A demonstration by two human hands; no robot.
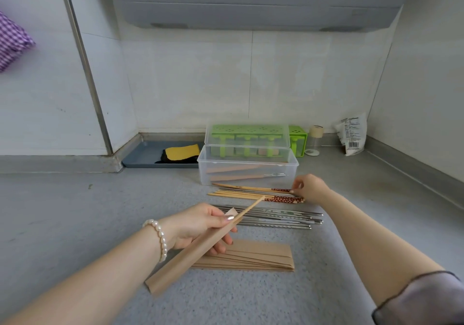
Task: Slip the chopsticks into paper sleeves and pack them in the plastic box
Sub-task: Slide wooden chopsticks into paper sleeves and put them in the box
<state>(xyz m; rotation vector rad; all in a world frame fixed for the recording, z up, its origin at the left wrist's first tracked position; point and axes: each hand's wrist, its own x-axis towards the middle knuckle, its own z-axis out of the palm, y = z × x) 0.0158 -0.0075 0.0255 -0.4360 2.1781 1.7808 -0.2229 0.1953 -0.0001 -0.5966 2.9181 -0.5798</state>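
Left hand (200, 224) pinching paper sleeve (198, 246), right hand (310, 187) pinching bamboo chopsticks (251, 192) beside plastic box (247, 171)

The grey surface (75, 211) lies bare on the left and along the near edge. In the middle, three rows block the way: brown paper sleeves (251, 257) nearest, steel chopsticks (276, 218) beyond them, then wooden chopsticks (251, 194) just before the open plastic box (247, 167). Behind the box stand a green rack (297, 137), a jar (315, 140) and a packet (351, 133) against the wall. The far right strip stays free.
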